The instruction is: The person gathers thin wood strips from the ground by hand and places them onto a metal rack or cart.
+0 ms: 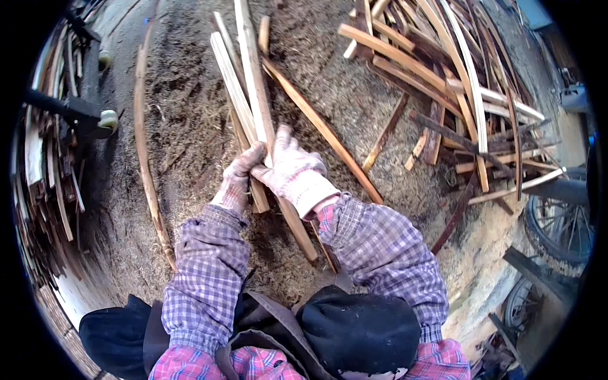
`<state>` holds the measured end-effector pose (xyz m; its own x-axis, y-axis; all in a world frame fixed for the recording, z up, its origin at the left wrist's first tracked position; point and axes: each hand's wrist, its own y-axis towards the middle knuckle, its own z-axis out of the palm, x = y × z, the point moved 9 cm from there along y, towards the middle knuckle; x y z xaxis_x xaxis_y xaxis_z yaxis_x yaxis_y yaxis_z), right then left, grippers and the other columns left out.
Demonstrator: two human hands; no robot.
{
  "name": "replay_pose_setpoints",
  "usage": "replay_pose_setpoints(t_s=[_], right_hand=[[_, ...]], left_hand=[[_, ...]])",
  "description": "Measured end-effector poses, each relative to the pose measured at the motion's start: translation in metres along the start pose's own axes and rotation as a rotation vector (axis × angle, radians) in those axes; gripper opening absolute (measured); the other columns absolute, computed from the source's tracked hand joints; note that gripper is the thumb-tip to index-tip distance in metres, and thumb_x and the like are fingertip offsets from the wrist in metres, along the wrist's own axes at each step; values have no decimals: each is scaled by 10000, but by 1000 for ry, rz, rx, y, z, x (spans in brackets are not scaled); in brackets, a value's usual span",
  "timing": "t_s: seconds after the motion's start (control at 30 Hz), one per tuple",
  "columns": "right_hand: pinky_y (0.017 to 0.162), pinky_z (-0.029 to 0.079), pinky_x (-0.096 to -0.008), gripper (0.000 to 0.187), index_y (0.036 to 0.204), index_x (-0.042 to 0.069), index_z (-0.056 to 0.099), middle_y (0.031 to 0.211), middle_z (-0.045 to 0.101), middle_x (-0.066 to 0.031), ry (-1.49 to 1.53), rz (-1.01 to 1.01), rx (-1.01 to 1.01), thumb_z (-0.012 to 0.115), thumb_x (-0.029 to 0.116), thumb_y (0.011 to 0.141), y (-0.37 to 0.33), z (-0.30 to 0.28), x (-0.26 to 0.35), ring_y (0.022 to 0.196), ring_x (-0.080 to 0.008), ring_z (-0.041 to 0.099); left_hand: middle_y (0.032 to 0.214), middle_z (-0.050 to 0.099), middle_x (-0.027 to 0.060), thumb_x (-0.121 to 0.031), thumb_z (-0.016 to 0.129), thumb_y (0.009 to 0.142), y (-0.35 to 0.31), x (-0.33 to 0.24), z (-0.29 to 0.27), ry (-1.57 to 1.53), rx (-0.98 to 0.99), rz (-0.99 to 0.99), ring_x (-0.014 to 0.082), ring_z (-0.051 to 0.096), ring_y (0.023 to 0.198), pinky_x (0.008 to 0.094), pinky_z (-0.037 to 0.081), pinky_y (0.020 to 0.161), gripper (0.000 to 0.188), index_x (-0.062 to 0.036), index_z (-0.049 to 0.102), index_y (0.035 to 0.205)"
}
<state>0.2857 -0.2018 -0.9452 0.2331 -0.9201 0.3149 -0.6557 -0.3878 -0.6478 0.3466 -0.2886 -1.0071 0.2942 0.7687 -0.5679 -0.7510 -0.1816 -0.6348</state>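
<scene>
Both of my hands wear pale, dirty work gloves and meet at the middle of the view. My left hand [240, 170] is closed round a pale wooden strip [233, 85] and others bunched with it. My right hand [294, 166] is closed on a longer wooden strip [256, 76], its thumb beside my left fingers. This strip's near end [302, 239] sticks out below my hands, towards me. The strips lean together, and the gloves hide where they cross. Beside my right hand, a reddish-brown strip [323, 130] lies slanted on the ground.
A large heap of wooden strips [437, 76] lies at the far right. More wood [47, 158] is stacked at the left, by a dark metal frame with wheels [82, 111]. One long thin stick [143, 136] lies left of me on sawdust-strewn ground [183, 82]. Spoked wheels [560, 225] stand at right.
</scene>
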Motion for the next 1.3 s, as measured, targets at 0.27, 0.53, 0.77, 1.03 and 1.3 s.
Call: replay_pose_setpoints(t_s=[0.27, 0.53, 0.77, 1.03, 1.3], right_hand=[[932, 426, -364, 579, 1223, 10, 429, 1174, 497, -214, 375, -647, -1027, 685, 161, 727, -107, -55, -98, 1092, -266, 506], [838, 412, -474, 907, 1338, 100, 227, 1220, 433, -198, -71, 940, -819, 658, 503, 649, -238, 45, -335, 1064, -363, 477], [750, 460, -383, 510, 1112, 91, 522, 953, 611, -152, 312, 1168, -609, 591, 435, 742, -258, 114, -365, 860, -302, 600], [650, 496, -298, 317, 1012, -5, 568, 823, 611, -128, 1126, 900, -894, 640, 188, 771, -322, 160, -287, 734, -181, 597], [686, 476, -289, 609, 1186, -1, 410, 967, 592, -144, 692, 281, -1280, 662, 327, 739, -199, -249, -252, 889, -197, 567]], left_hand=[[864, 606, 114, -300, 664, 723, -11, -10, 17, 126, 25, -12, 210, 610, 735, 325, 531, 694, 389, -24, 568, 980], [746, 596, 70, -221, 669, 709, -41, -56, 14, 423, -215, -26, 197, 589, 594, 308, 536, 546, 317, -24, 564, 935], [760, 572, 36, -147, 689, 667, -42, -94, -19, 620, -332, 139, 159, 566, 639, 287, 488, 566, 410, -34, 508, 1018], [781, 598, 27, -187, 672, 705, -7, -57, -62, 449, -287, -34, 145, 575, 649, 291, 492, 550, 302, -32, 576, 946], [773, 606, 28, -188, 658, 730, 32, -28, -94, 227, -138, 40, 136, 579, 667, 271, 492, 643, 203, -19, 604, 827]])
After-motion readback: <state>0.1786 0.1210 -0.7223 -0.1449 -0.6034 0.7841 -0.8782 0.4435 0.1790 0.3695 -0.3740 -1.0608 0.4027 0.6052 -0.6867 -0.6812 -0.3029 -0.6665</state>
